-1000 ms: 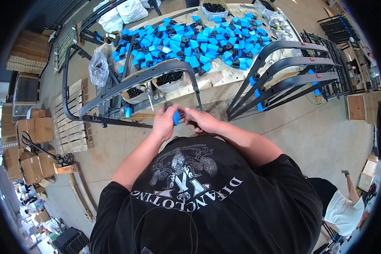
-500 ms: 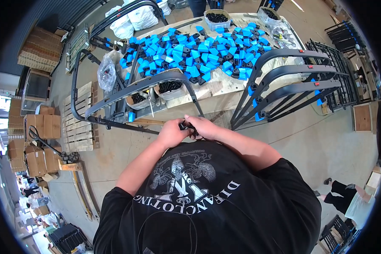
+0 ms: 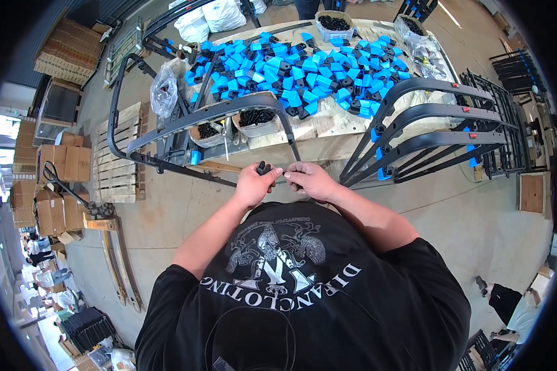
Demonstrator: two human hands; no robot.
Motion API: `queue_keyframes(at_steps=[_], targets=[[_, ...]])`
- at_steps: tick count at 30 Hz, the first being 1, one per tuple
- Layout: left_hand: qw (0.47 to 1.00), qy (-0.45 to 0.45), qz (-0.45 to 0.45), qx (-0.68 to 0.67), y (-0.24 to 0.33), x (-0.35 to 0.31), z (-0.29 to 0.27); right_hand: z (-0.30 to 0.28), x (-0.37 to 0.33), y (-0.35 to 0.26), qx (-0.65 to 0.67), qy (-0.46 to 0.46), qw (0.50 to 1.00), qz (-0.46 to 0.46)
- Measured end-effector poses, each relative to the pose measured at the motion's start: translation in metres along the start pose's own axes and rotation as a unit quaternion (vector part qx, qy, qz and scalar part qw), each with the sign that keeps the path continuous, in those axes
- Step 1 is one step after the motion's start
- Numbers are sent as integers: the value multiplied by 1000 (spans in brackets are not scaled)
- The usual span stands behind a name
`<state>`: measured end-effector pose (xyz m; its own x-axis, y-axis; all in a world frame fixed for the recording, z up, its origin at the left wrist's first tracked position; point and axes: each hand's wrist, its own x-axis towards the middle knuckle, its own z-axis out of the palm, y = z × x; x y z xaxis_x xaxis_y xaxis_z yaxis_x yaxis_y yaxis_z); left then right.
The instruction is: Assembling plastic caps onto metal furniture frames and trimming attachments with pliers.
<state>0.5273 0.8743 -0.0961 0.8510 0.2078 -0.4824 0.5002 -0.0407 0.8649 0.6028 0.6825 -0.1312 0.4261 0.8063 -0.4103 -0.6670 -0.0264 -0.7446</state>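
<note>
My left hand point(image 3: 255, 185), in front of my chest, is closed round a small black part point(image 3: 263, 167), whose top pokes out by the thumb; its exact kind is too small to tell. Beside it, my right hand point(image 3: 314, 180) has its fingers pinched together near the left fingertips. Whatever lies between those right fingers is too small to make out. Just beyond my hands a black tubular frame point(image 3: 198, 115) leans across the table's near left corner. Two bins of small black parts, a left bin point(image 3: 211, 141) and a right bin point(image 3: 260, 130), stand behind its bar.
A pile of blue and black corner pieces point(image 3: 303, 71) covers much of the table point(image 3: 334, 127). Several curved black frames point(image 3: 439, 114) lean at the right. On the left are a wooden pallet point(image 3: 119, 154), a pallet jack point(image 3: 108, 226) and cardboard boxes point(image 3: 62, 162). Another person point(image 3: 520, 309) is at far right.
My hands were together over the black part; the right hand has drawn off slightly to the right, while the left keeps the part. The whole view has shifted a little.
</note>
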Motion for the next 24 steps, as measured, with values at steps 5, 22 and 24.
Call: queue_keyframes(at_steps=[5,22,24], targets=[[996,-31,-46,-65,-6,17,11,-10,8,9,-74,89,992,-41],[951,-154,-96,-249,-35,102,42,-62,54,-7,-48,301,952,-18],[941,-156,-99,-283,-38,106,36,-47,53,-18,-18,272,961,-49]])
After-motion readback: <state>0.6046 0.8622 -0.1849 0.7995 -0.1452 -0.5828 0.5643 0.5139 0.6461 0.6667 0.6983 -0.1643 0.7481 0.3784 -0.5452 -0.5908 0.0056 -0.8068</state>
